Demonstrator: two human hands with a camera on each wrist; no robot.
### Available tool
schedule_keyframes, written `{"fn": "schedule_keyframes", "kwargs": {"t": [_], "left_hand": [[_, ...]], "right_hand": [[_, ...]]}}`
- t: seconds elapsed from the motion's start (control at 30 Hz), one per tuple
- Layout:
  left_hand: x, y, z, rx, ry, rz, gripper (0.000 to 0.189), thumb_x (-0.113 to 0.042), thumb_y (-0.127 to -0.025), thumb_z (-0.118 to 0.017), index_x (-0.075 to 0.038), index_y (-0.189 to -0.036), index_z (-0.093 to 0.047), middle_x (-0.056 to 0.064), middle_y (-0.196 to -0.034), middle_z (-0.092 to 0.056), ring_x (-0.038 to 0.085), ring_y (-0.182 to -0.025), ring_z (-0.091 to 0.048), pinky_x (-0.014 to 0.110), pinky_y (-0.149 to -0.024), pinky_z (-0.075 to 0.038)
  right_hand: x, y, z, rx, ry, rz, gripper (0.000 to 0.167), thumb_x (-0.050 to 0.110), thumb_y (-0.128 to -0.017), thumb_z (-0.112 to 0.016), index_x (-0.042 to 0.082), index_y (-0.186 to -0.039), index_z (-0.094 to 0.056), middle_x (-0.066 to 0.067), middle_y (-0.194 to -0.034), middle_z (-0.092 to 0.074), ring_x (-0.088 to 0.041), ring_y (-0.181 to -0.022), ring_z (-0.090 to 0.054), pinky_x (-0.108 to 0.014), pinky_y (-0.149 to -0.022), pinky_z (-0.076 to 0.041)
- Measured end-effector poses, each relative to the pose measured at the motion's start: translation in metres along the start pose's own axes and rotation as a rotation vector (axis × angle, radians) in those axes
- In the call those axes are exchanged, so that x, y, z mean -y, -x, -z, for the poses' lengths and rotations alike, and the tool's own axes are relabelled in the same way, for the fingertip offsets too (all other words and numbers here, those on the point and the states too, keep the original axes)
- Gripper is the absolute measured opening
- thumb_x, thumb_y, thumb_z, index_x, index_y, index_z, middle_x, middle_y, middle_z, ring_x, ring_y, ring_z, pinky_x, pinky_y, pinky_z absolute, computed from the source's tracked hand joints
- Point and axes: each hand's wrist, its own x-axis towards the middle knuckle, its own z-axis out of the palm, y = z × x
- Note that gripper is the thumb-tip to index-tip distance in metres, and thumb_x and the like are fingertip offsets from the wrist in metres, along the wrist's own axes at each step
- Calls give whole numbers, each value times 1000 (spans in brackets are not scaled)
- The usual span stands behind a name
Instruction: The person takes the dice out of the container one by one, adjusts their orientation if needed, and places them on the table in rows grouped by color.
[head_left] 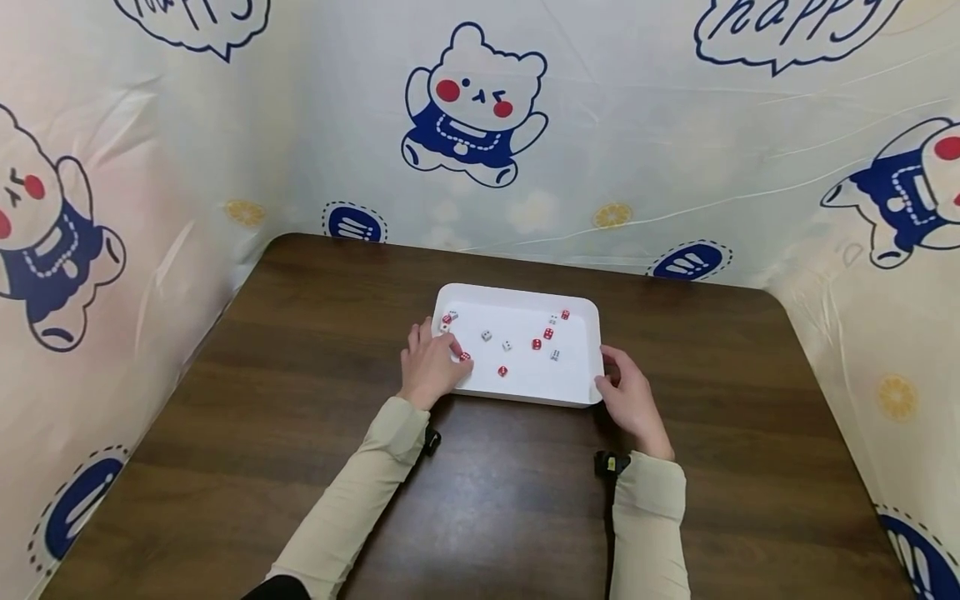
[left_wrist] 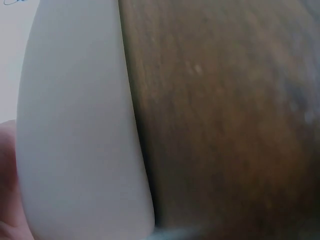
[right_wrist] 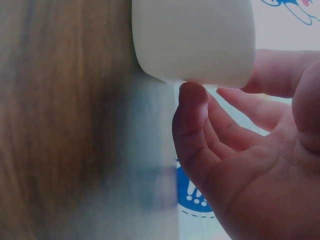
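A shallow white tray [head_left: 525,385] lies on the brown table with small red and white dice scattered in it. My left hand [head_left: 431,364] reaches over the tray's left side, thumb and index finger pinching a red die [head_left: 465,357]. Just above these fingers, another red die [head_left: 447,319] sits among white ones near the rim. My right hand [head_left: 630,396] grips the tray's right end, thumb at the near corner and fingers along the side. In the right wrist view, those fingertips [right_wrist: 192,97] meet the tray's end wall [right_wrist: 195,40]. The left wrist view shows mostly the tray's outer wall [left_wrist: 80,120].
Toward the tray's right side lie a red die [head_left: 565,315] and a white die [head_left: 555,355]; another red die [head_left: 502,371] is near the front wall. The wood-patterned table [head_left: 300,333] extends around the tray. Printed curtains [head_left: 337,100] with cartoon bears enclose its back and sides.
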Motion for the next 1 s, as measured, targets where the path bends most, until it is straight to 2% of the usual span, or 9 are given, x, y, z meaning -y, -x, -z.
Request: {"fn": "schedule_keyframes", "kwargs": {"t": [0.63, 1.0], "left_hand": [[0, 0, 1, 3, 4, -9, 14, -26, -82, -66, -12, -84, -65, 21, -154, -30, 43, -144, -20, 62, -107, -30], [1, -2, 3, 5, -16, -20, 12, -24, -82, -67, -12, -83, -65, 22, -155, -27, 43, -145, -19, 63, -106, -30]], "right_hand": [[-1, 0, 0, -10, 7, 20, 47, 5, -95, -49, -1, -141, -42, -26, -135, -51, -38, -105, -58, -48, -91, -46], [-1, 0, 1, 0, 3, 3, 48, 6, -95, -49, 0, -142, -41, -25, -136, -51, -39, -108, -58, -51, -95, -46]]}}
